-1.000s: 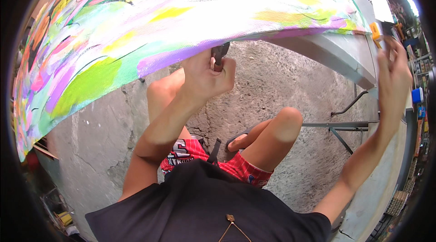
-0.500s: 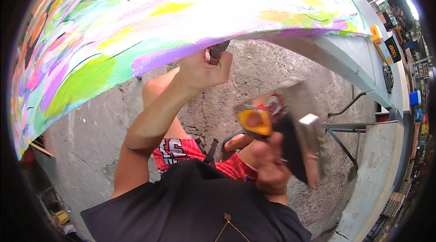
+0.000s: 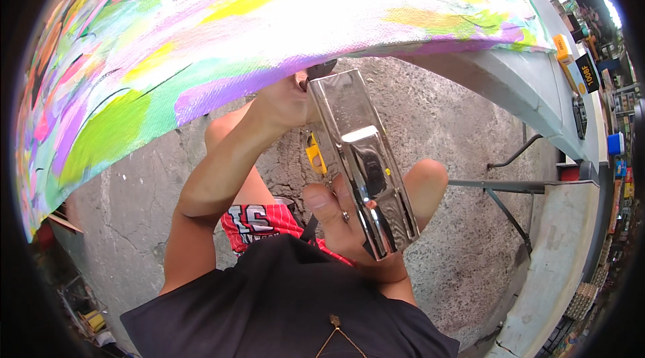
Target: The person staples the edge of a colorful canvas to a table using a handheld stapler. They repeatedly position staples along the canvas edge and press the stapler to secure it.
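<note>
A painted canvas [image 3: 228, 42] in bright pink, yellow, green and purple stretches across the top. At its near edge my left hand [image 3: 282, 99] is closed around a dark metal tool like pliers [image 3: 322, 69], whose jaws meet the canvas edge; much of it is hidden. My right hand [image 3: 339, 213] holds a shiny chrome staple gun [image 3: 366, 163] with a yellow part [image 3: 315, 154] on its left side. Its far end comes up beside my left hand, just below the canvas edge. The fingers behind the chrome body are hidden.
A pale table [image 3: 510, 92] runs under the canvas to the right. A yellow and black box [image 3: 576, 65] and a blue container [image 3: 615, 144] stand along the right. Dark metal legs [image 3: 507, 186] rise from the rough concrete floor [image 3: 463, 244]. Cluttered shelves line the right rim.
My right hand has brought the staple gun left and up, turning it, from lower right to beside my left hand. My left hand keeps its hold at the canvas edge.
</note>
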